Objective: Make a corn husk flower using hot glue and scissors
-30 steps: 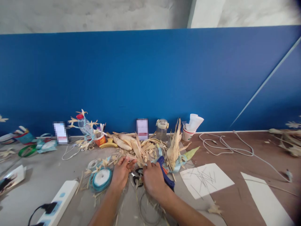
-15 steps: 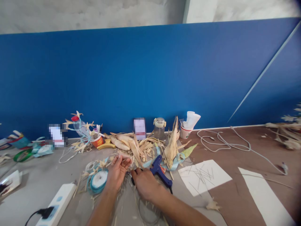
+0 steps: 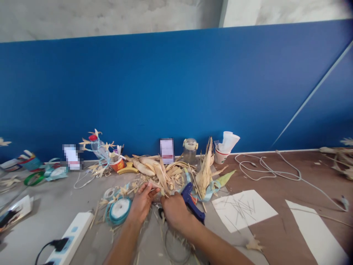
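Observation:
My left hand [image 3: 143,201] is closed in a pinch, thumb against fingers, on a pale strip of corn husk [image 3: 154,186]. Right beside it, my right hand [image 3: 176,210] is curled with its knuckles up. Its fingertips are hidden, and a small dark object [image 3: 160,212] shows at its edge; its kind is unclear. Just right of that hand lies a blue glue gun [image 3: 193,204]. Left of my left hand sits a spool of teal ribbon [image 3: 119,209]. Beyond both hands is a heap of dried corn husks [image 3: 162,173].
A white power strip [image 3: 70,235] lies front left. White paper with thin sticks [image 3: 245,209] is at right, near white cables [image 3: 264,169]. Along the blue partition [image 3: 171,84] stand a bottle with husk flowers [image 3: 96,149], a jar [image 3: 190,151] and a paper cup [image 3: 222,154].
The whole view has shifted slightly, so things sit a little further right. My right hand has turned, fingers more curled, and drawn close to my left, which keeps its pinch.

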`<action>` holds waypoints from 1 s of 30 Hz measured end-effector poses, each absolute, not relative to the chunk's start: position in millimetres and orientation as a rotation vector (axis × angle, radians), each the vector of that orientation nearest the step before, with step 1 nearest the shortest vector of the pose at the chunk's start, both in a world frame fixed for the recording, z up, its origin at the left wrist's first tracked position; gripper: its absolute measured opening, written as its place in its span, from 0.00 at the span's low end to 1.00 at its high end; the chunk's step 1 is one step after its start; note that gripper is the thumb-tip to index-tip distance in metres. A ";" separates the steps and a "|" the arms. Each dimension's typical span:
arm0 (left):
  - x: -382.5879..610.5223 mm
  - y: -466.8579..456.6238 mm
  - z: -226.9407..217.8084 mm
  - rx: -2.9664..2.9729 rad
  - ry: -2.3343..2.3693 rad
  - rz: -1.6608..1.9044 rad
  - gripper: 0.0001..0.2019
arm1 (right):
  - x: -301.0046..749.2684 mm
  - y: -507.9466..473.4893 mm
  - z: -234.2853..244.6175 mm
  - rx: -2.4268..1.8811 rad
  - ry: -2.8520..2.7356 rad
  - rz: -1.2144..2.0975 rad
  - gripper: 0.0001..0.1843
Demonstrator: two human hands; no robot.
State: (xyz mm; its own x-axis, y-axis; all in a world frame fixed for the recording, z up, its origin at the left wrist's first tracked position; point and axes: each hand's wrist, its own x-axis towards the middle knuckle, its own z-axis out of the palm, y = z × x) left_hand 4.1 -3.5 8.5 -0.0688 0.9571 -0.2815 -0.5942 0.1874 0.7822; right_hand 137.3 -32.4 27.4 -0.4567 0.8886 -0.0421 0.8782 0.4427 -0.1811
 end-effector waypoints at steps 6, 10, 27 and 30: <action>3.6 -3.0 12.6 0.526 0.916 1.399 0.15 | 157.3 -23.8 42.5 -1.707 -2.520 0.239 0.15; 3.8 -2.8 12.1 0.548 0.908 1.434 0.15 | 175.3 -12.3 47.5 -1.859 -2.345 0.173 0.16; 1.3 -1.3 7.1 0.566 0.910 1.456 0.14 | 142.2 -38.3 26.3 -1.491 -2.662 0.254 0.14; 1.3 -1.2 6.6 0.558 0.905 1.452 0.14 | 142.9 -35.5 30.2 -1.448 -2.709 0.208 0.14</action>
